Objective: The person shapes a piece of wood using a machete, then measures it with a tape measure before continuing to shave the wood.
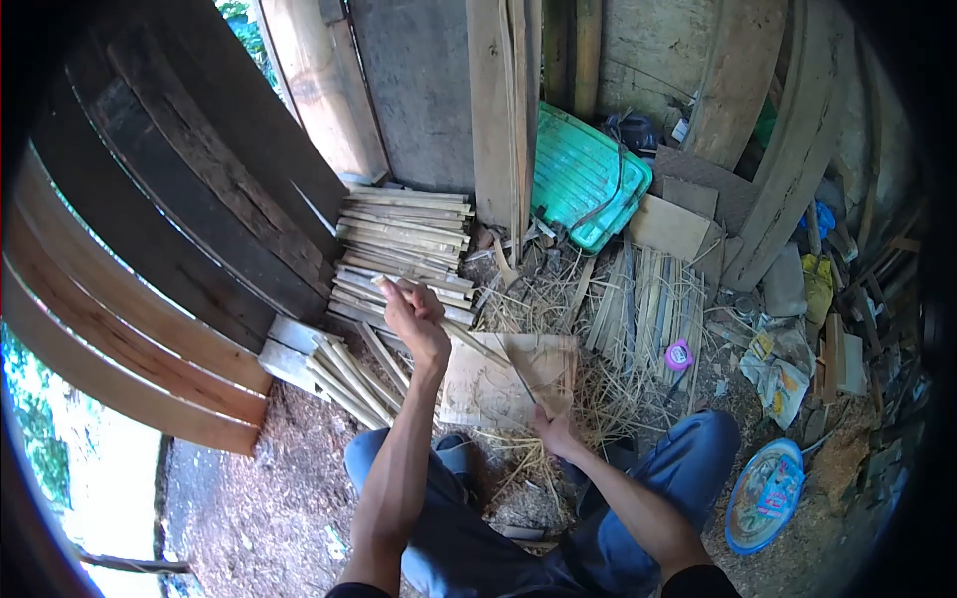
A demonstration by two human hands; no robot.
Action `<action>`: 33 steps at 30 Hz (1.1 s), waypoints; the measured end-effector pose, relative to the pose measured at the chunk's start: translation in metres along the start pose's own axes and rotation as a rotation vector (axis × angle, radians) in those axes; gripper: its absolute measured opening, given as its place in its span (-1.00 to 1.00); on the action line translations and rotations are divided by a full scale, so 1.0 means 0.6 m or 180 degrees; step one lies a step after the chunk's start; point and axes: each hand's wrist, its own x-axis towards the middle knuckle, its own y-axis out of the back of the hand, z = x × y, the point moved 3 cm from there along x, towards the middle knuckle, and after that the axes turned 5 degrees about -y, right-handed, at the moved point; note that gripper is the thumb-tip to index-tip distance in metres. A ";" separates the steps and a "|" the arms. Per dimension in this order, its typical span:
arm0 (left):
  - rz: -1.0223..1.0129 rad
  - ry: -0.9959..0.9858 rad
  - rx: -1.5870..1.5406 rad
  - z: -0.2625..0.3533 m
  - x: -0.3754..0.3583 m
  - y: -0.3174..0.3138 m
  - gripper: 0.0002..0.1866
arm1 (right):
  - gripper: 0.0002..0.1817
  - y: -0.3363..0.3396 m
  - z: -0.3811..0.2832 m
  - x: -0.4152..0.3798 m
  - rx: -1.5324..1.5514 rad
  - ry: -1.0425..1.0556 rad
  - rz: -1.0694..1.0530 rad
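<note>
Nearest: my right hand (554,433), low by the knee, is curled around the handle of a knife (518,379), blade angled up over the wooden board (498,384). Further out, my left hand (414,319) is raised, fingers clamped on a bamboo strip (469,342) that slants down toward the blade. Behind it, the stacked bamboo slats (404,239) lie against the plank wall. Farthest back, a green plastic tray (583,179) leans upright.

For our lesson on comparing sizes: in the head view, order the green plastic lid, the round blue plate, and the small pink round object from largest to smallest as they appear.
1. Green plastic lid, leaning against the wall.
2. Round blue plate, though it lies nearer the camera.
3. Small pink round object, clearly smallest.
</note>
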 end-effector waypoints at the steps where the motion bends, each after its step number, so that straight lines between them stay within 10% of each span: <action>1: -0.0124 0.0079 -0.0050 0.003 0.002 -0.001 -0.38 | -0.26 -0.002 -0.002 0.005 0.0643 -0.0064 -0.0178; 12: -0.0241 0.0205 -0.0493 -0.007 0.002 0.004 -0.30 | -0.33 0.079 -0.144 -0.129 0.0948 0.1415 0.0429; 17: -0.0437 0.0122 -0.0387 -0.011 -0.007 -0.006 -0.30 | -0.39 -0.008 -0.010 -0.002 0.0604 0.0239 -0.0173; 19: -0.0579 0.0089 -0.0324 -0.006 -0.011 -0.011 -0.30 | -0.38 0.014 -0.025 -0.044 0.2007 -0.0824 -0.0795; 26: -0.0099 -0.0043 -0.0330 -0.007 0.004 -0.005 -0.35 | -0.33 0.055 -0.071 -0.105 0.2127 0.1070 -0.0465; 30: 0.0097 -0.0012 -0.0413 -0.012 0.012 0.002 -0.35 | -0.36 0.042 -0.054 -0.102 0.1558 -0.0055 -0.0642; 33: -0.0118 0.0001 -0.0292 -0.009 0.004 -0.005 -0.32 | -0.31 0.055 -0.065 -0.088 0.1051 0.0560 -0.0172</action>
